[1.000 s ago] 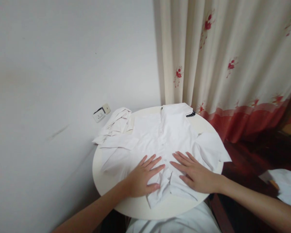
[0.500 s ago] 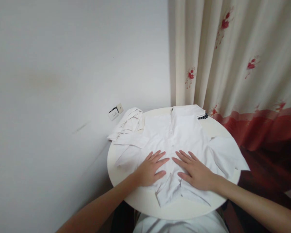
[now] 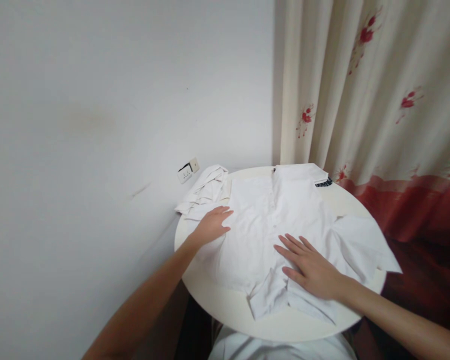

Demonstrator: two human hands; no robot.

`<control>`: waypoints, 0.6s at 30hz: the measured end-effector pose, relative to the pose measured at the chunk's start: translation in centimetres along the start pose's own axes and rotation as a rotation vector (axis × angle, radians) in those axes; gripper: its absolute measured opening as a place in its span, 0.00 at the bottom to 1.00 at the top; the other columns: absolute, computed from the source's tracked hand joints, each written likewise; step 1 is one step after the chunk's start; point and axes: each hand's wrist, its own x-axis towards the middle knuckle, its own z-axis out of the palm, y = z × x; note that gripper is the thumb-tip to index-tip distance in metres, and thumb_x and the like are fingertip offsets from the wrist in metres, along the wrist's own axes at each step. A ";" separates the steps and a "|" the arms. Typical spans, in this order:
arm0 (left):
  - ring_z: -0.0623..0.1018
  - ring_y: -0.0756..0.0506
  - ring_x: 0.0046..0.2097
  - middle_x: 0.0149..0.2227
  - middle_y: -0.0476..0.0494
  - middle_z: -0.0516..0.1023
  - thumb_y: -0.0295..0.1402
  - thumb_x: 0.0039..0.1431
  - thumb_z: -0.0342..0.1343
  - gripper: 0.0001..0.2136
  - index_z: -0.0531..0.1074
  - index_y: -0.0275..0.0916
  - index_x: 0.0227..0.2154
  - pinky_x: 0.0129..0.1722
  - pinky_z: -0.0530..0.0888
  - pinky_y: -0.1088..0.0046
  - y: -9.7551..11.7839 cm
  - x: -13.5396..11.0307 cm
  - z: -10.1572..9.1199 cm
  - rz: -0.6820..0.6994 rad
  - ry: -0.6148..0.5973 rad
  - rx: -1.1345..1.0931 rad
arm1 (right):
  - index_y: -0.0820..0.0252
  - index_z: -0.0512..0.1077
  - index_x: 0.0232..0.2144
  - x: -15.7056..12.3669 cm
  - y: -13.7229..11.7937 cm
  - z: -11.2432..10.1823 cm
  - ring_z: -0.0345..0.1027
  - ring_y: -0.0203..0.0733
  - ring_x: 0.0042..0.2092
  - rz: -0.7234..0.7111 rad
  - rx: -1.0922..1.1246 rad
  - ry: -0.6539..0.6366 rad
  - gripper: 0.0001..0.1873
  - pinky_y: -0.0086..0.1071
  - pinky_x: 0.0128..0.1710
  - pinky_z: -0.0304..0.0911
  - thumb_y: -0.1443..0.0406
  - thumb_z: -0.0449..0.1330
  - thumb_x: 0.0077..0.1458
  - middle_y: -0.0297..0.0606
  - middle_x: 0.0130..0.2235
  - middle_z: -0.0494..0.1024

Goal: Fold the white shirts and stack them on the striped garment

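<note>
A white button-up shirt (image 3: 253,235) lies spread front up, its collar towards me and one sleeve out to each side. My right hand (image 3: 311,267) rests flat on the shirt's chest near the collar, fingers stretched out. My left hand (image 3: 211,226) is over the sleeve on the left, thumb apart from the fingers; it appears to hold nothing. The right sleeve (image 3: 367,240) reaches past the table's edge. Some wrinkles show around the collar.
The shirt lies on a round white table (image 3: 273,327). A crumpled white cloth (image 3: 209,185) sits at its back left, by the wall with a socket (image 3: 185,173). Something black and patterned (image 3: 324,182) peeks out under the shirt's hem. A flowered curtain (image 3: 333,90) hangs behind.
My left hand has moved left and away from me, from the shirt's chest to the left sleeve. My right hand stays on the shirt. The view has shifted slightly left.
</note>
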 end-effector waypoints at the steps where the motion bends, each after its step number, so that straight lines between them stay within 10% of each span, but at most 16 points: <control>1: 0.69 0.37 0.63 0.63 0.40 0.71 0.35 0.60 0.58 0.21 0.73 0.41 0.57 0.63 0.64 0.57 -0.8 0.1 -0.2 -0.021 -0.022 0.019 | 0.50 0.54 0.70 0.0 0.0 0.0 0.39 0.54 0.72 0.000 0.002 0.003 0.32 0.59 0.69 0.38 0.49 0.47 0.69 0.42 0.72 0.48; 10: 0.78 0.42 0.40 0.37 0.43 0.82 0.38 0.61 0.52 0.12 0.80 0.41 0.34 0.37 0.68 0.71 -4.5 1.6 -2.9 -0.177 -0.017 0.004 | 0.49 0.56 0.69 0.0 0.1 0.1 0.39 0.54 0.72 0.006 0.039 0.028 0.31 0.58 0.69 0.38 0.52 0.49 0.68 0.40 0.72 0.50; 18: 0.62 0.50 0.26 0.20 0.54 0.59 0.44 0.60 0.50 0.19 0.63 0.39 0.18 0.28 0.56 0.74 -4.3 3.4 -7.9 -0.133 0.279 -0.294 | 0.56 0.68 0.61 1.6 0.5 -0.7 0.57 0.53 0.67 0.076 0.353 0.179 0.27 0.54 0.67 0.50 0.54 0.54 0.64 0.47 0.66 0.66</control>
